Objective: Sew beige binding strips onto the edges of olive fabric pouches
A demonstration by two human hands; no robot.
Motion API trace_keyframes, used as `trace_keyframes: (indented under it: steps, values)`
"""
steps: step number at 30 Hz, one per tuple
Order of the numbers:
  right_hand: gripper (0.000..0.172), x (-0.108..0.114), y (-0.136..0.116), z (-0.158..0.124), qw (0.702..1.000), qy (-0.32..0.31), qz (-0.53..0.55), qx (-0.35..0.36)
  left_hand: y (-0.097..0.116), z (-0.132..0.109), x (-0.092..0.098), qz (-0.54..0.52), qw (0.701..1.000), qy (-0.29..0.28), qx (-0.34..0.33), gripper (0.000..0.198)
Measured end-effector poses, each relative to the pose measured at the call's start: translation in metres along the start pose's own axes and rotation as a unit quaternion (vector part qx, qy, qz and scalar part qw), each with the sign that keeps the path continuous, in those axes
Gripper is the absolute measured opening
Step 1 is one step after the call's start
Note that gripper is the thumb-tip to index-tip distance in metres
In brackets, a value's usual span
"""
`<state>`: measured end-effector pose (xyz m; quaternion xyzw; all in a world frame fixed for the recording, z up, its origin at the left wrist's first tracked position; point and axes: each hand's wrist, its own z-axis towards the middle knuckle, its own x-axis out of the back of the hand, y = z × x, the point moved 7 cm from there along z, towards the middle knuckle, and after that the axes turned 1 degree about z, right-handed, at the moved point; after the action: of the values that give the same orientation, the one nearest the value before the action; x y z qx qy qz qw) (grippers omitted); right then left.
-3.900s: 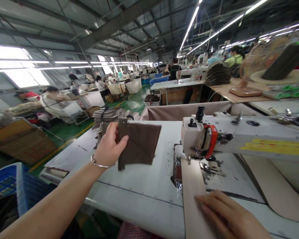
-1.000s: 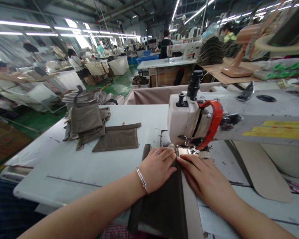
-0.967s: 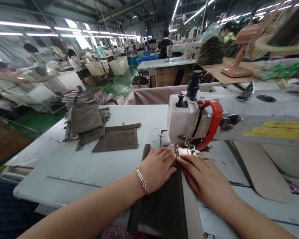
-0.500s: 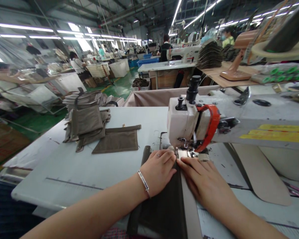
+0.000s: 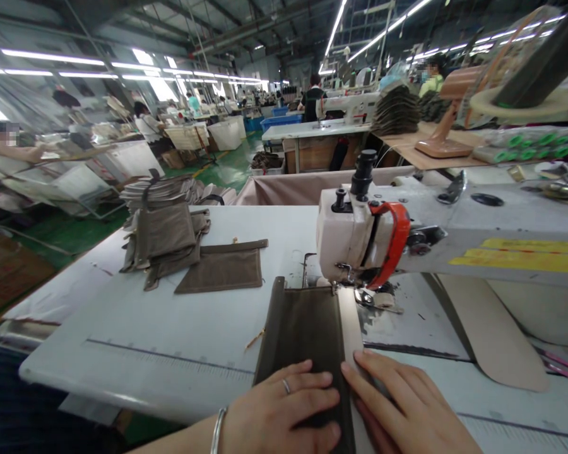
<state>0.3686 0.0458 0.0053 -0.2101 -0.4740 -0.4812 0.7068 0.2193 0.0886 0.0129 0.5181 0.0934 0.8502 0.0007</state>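
A dark olive fabric panel (image 5: 307, 328) lies on the table under the needle area of a white sewing machine (image 5: 341, 233). Along its right edge runs a pale beige strip (image 5: 350, 321). My left hand (image 5: 288, 407) rests on the panel near the front, fingers spread and flat, with a ring and a silver bracelet showing. Against the strip's right side, my right hand (image 5: 402, 403) lies with fingers stretched out, its fingertips touching the strip and the panel's edge. Both hands are apart from the machine's head.
Left of the machine sit a stack of olive fabric pieces (image 5: 165, 233) and a single flat piece (image 5: 227, 268). A beige curved piece (image 5: 497, 340) is under the machine arm. A thread cone (image 5: 539, 75) stands at the upper right. Other people work in the background.
Both hands have slid back from the needle area towards me along the panel. The panel's far end and the beige strip beside the machine head are now uncovered.
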Motion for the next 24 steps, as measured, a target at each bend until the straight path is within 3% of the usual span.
trace_keyframes:
  steps: [4,12,18,24]
  values:
    - [0.051,0.000,0.001,0.005,1.000,-0.008,-0.013,0.018,-0.004,0.009,0.005,-0.004,0.999,0.037,-0.004,0.006]
    - [0.046,0.002,0.000,0.011,0.999,-0.007,-0.025,0.028,-0.018,0.018,-0.001,-0.020,0.997,-0.069,0.011,0.019]
    - [0.043,0.000,0.005,0.012,1.000,-0.004,-0.007,0.016,-0.029,0.031,0.000,0.006,0.998,-0.058,0.016,0.014]
    - [0.045,-0.007,0.006,0.008,0.999,-0.024,-0.013,0.029,-0.042,0.040,-0.004,0.032,0.996,-0.083,0.013,0.017]
